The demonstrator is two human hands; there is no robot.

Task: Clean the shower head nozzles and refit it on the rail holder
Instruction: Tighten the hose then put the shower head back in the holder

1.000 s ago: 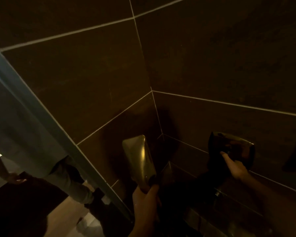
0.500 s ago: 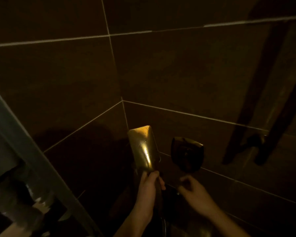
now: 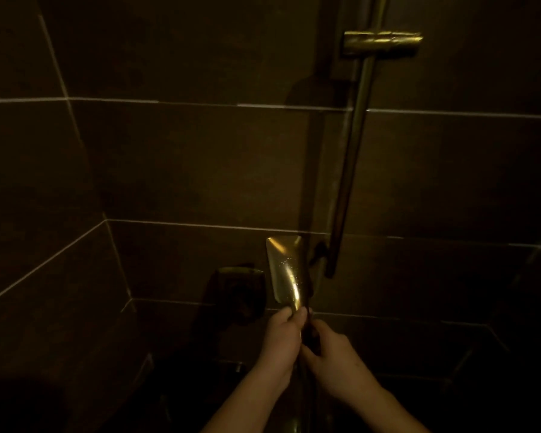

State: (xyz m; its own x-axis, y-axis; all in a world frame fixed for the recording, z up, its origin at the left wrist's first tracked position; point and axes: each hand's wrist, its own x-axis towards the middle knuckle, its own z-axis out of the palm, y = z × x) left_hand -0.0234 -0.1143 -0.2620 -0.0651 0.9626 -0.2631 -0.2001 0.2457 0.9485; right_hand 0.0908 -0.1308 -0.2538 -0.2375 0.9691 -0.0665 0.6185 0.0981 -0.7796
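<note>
A brass shower head (image 3: 286,271) with a flat, wet, rectangular face stands upright in the lower middle of the dim shower. My left hand (image 3: 280,334) grips its handle just below the head. My right hand (image 3: 331,350) grips the handle slightly lower, beside the left. The hose runs down between my forearms into the dark. The vertical rail (image 3: 352,170) stands on the wall to the right of the head. The brass rail holder (image 3: 383,43) sits high on the rail, well above the shower head.
A brass wall fitting (image 3: 241,281) sits on the tiles just left of the shower head. Dark brown tiled walls meet in a corner at the left (image 3: 116,260). The floor area below my hands is too dark to read.
The view has swung right and up, bringing the rail and holder into sight. My right hand has come off the wall fitting and now grips the handle below my left hand.
</note>
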